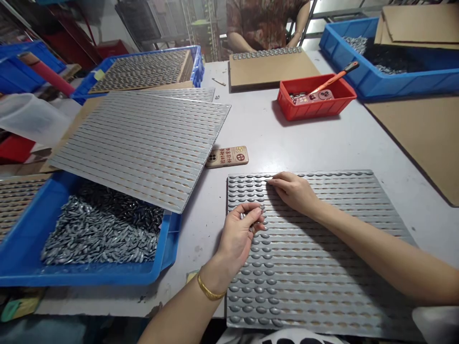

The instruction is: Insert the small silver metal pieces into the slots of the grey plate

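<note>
A ribbed grey metal sheet (322, 267) lies on the table in front of me, with rows of small oval metal pieces set into its grooves. My left hand (240, 234) hovers over its left edge, fingers curled around a few of these small pieces. My right hand (294, 192) rests on the upper part of the sheet, its fingertips at the top rows. Those fingertips hide whether they pinch a piece. Close to the left of the sheet sits a blue plastic bin (89, 274) heaped with loose oval pieces.
A tilted ribbed sheet (139, 143) leans over that bin, beside a phone in a printed case (227, 156). At the back are a red bin (311, 107) holding an orange-handled tool, a blue bin (376, 86), cardboard sheets, and a seated person (263, 24) at a board.
</note>
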### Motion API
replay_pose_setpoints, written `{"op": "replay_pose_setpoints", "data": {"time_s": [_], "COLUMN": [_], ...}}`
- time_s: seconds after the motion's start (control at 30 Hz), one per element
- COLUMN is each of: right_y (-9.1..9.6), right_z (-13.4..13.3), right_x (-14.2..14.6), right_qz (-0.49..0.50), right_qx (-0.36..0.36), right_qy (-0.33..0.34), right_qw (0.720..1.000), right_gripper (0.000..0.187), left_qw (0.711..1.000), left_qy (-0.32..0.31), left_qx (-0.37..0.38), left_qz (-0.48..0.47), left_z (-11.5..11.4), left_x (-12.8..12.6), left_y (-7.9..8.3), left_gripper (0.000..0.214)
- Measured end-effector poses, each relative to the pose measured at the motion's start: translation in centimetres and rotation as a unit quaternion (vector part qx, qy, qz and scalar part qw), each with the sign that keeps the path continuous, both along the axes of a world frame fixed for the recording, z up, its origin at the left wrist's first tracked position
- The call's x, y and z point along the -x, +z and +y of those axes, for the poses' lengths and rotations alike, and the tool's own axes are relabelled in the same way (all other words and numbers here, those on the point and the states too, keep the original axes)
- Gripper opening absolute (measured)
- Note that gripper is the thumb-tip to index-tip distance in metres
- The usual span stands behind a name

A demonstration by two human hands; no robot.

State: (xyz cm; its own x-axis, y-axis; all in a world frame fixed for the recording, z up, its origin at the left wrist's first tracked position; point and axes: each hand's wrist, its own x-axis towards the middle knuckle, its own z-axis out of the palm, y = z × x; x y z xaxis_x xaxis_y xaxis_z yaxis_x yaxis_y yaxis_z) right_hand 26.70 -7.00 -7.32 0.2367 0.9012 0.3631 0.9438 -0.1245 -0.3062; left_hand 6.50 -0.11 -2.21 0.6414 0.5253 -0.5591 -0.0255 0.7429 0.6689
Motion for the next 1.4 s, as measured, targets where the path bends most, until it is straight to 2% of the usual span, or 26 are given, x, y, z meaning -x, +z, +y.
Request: {"op": "replay_pose_setpoints", "data": {"time_s": [0.1,0.17,0.23,0.3,0.37,0.47,0.57,0.7,0.77,0.87,0.97,1.13,1.4], "right_y": [0.7,1.8,3.3,4.7,5.5,5.4,4.9,5.2,5.4,4.6,2.7,0.5,0.4], "right_z": [-0.2,-0.6,-1.1,-1.7,-2.2,-2.8,-3.3,-3.5,-3.3,-2.3,-1.1,0.4,0.5], "right_x": [0.3,1.1,2.3,3.8,4.9,5.9,6.1,5.8,5.0,3.2,1.5,0.7,1.0], "right_qz": [0.031,0.097,0.202,0.311,0.343,0.268,0.19,0.202,0.243,0.28,0.232,0.151,0.073], "right_qx": [-0.009,-0.026,-0.027,-0.012,-0.006,-0.037,-0.052,-0.034,-0.019,-0.02,-0.036,-0.031,0.016], "right_qy": [-0.004,0.007,0.034,0.067,0.104,0.151,0.167,0.169,0.153,0.066,-0.002,-0.002,-0.006], "right_qw": [0.999,0.995,0.978,0.948,0.934,0.951,0.966,0.964,0.958,0.958,0.972,0.988,0.997], "right_gripper": [0.026,0.023,0.019,0.017,0.016,0.017,0.02,0.019,0.016,0.011,0.011,0.015,0.019], "left_qw": [1.0,1.0,1.0,1.0,1.0,1.0,1.0,0.999,0.999,0.999,0.999,0.999,1.0], "left_qy": [0.01,0.021,0.025,0.022,0.019,0.005,-0.019,-0.032,-0.02,0.016,0.027,0.007,-0.008], "left_qx": [0.004,0.003,0.0,-0.006,-0.014,-0.017,-0.003,0.015,0.028,0.039,0.035,0.031,0.006], "left_qz": [0.008,0.013,0.012,0.003,-0.007,-0.014,-0.014,-0.011,-0.013,-0.014,-0.011,-0.009,-0.002], "left_z": [0.1,0.1,0.1,0.0,-0.1,-0.1,-0.2,-0.2,-0.2,-0.1,-0.1,-0.2,-0.2], "left_x": [-0.1,-0.2,-0.2,-0.2,-0.2,0.0,0.1,0.0,0.0,0.1,0.1,0.1,0.0], "left_y": [0.1,0.2,0.2,0.2,0.1,0.0,-0.1,0.0,0.2,0.4,0.3,0.2,0.3], "left_gripper": [0.021,0.022,0.022,0.021,0.021,0.021,0.019,0.016,0.017,0.022,0.02,0.018,0.025]}}
